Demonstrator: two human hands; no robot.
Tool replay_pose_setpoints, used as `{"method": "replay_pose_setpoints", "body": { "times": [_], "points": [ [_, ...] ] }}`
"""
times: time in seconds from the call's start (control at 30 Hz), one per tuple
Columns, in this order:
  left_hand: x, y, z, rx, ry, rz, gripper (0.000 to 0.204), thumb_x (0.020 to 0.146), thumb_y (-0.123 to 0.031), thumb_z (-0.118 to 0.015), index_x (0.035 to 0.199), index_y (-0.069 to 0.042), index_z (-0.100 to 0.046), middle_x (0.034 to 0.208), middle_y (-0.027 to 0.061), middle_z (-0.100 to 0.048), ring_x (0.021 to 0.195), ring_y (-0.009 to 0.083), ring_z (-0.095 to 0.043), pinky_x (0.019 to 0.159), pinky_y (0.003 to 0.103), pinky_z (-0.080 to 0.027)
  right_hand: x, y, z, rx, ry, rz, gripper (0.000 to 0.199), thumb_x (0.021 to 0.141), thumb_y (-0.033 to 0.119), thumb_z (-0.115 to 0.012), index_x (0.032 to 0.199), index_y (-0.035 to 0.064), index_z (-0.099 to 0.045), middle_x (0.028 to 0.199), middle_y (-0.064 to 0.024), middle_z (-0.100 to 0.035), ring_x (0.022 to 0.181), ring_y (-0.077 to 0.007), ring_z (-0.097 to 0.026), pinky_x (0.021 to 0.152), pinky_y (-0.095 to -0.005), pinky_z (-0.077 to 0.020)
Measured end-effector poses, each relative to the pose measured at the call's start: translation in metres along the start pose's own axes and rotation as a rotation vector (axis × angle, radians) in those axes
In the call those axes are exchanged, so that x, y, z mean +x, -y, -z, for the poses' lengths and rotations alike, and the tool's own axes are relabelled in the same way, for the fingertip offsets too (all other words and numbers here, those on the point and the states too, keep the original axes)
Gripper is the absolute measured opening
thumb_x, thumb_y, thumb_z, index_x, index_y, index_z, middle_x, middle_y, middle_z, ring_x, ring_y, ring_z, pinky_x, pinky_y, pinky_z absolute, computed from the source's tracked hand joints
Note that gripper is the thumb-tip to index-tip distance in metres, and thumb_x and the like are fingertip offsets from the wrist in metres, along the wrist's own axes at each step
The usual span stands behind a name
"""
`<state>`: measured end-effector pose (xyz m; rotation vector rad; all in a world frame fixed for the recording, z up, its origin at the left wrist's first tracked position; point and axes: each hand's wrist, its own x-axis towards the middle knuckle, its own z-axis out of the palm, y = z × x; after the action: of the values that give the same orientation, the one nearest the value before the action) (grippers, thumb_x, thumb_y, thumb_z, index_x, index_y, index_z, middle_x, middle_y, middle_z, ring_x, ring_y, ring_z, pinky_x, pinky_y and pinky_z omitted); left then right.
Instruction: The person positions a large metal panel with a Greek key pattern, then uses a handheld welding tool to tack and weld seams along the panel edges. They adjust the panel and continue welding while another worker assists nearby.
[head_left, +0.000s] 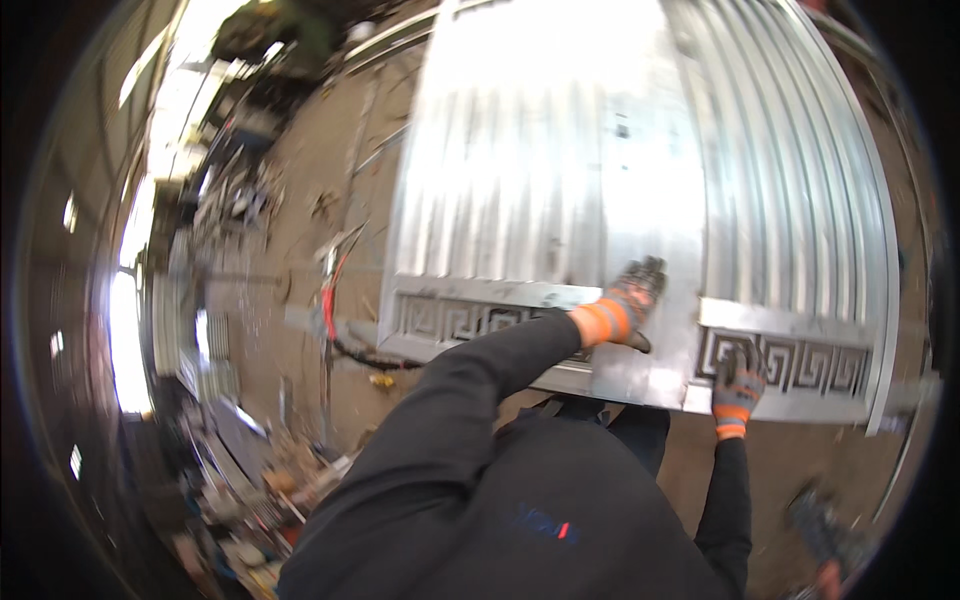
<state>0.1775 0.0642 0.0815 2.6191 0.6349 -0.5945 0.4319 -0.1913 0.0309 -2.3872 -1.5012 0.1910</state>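
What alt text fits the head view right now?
Two gloved hands rest on a ribbed metal door panel lying flat: the left hand on its plain centre strip, the right hand on the fretwork border. Scrap litters the dirt floor.

A dusty brown concrete floor (300, 180) is seen, strewn with metal scraps (240, 190) and cables (335, 320). Strong daylight is admitted through openings (125, 330) at the left, where clutter (250, 500) is piled.
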Motion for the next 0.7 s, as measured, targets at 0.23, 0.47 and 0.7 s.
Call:
{"method": "replay_pose_setpoints", "body": {
  "times": [0.23,0.47,0.7],
  "points": [
    [-0.007,0.012,-0.023,0.029,-0.244,0.006,0.161,0.061,-0.078,-0.096,0.173,0.014,-0.027,0.184,0.0367,-0.018,0.173,0.0503,-0.018,0.141,0.058,-0.015,-0.014,0.008,-0.013,0.069,-0.076,0.037,0.042,0.108,0.030,-0.070,0.145,0.0100,-0.075,0.159,-0.0215,-0.065,0.146,-0.0449,-0.060,0.121,-0.0552,-0.0481],
    [-0.003,-0.018,-0.076,0.201,-0.359,0.157,0.118,0.078,-0.068,-0.080,0.163,0.007,-0.049,0.177,0.0305,-0.041,0.164,0.0438,-0.041,0.133,0.062,-0.032,-0.027,0.006,-0.023,-0.020,-0.033,0.037,0.049,0.115,0.042,-0.061,0.155,0.0129,-0.065,0.155,-0.0166,-0.067,0.142,-0.0365,-0.062,0.118,-0.0487,-0.0489],
    [-0.115,-0.054,-0.217,0.066,-0.567,-0.055,0.086,0.078,-0.054,-0.076,0.149,-0.007,-0.064,0.173,0.0241,-0.049,0.159,0.0470,-0.047,0.129,0.068,-0.036,-0.028,-0.038,-0.028,-0.490,0.086,0.353,0.101,0.099,0.056,-0.078,0.176,0.0090,-0.033,0.184,-0.0162,-0.030,0.172,-0.0404,-0.019,0.138,-0.0640,-0.0146]
  ]
}}
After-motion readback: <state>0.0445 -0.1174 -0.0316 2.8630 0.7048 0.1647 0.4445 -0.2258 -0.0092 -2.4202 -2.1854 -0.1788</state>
